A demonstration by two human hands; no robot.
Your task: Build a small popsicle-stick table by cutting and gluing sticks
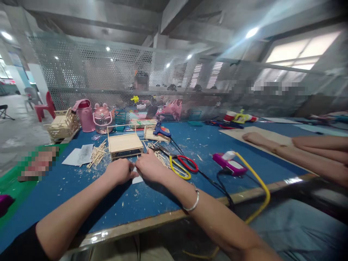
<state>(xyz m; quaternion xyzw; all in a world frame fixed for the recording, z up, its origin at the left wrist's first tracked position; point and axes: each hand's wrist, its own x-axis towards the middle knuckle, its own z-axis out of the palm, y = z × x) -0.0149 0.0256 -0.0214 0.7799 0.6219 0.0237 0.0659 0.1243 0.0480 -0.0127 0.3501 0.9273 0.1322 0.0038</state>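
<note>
My left hand [121, 171] and my right hand [148, 166] meet over the blue table, fingers bent and pressed together. A small white paper [137, 178] shows beneath and between them. Whatever the fingertips pinch is too small or hidden to make out. Just behind the hands stands a small wooden stick frame with a flat panel [125, 143]. Loose wooden sticks [98, 154] lie to its left, beside a folded white paper [78, 155]. Right of my right hand are scissors with red and yellow handles [187, 164]. A blue glue gun [162, 131] rests behind them.
A purple device [230, 164] with a yellow tube and black cables lies right. Another person's arms [266, 143] rest on a board at the far right. Behind stand a pink bottle [86, 116], a clear jug [102, 119] and stacked wooden frames [62, 125], before a perforated screen.
</note>
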